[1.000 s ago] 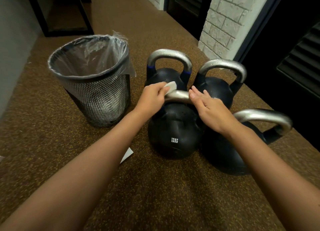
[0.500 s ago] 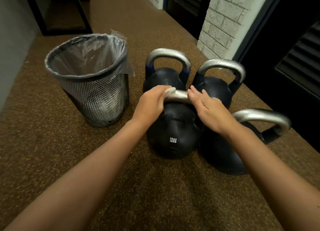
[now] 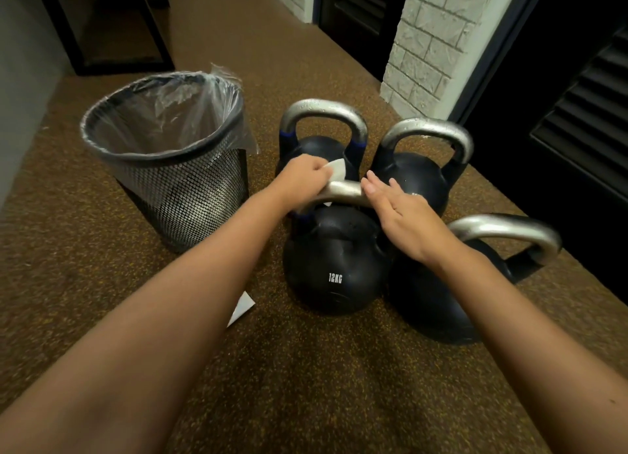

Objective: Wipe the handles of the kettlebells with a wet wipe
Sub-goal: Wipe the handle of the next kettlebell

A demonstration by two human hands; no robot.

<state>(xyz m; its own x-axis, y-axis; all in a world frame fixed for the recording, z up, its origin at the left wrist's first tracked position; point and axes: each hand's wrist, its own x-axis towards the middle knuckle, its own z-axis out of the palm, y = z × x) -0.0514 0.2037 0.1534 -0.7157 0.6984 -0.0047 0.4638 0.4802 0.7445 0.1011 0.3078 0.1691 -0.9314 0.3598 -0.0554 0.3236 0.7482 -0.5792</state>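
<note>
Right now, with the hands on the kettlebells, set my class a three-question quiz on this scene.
1. Which hand holds the white wet wipe?
2. True or false: the right hand rests with straight fingers on the silver handle of the black 12KG kettlebell.
3. How many black kettlebells stand on the brown speckled floor: (a) two, (b) three, (c) four?

Key: 1. the left hand; 2. true; 3. c.

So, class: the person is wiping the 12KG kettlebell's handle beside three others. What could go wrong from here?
1. The left hand pinches only part of the wet wipe; it might slip off the handle.
2. The right hand steadies with straight fingers, so the kettlebell could tip against its neighbours.
</note>
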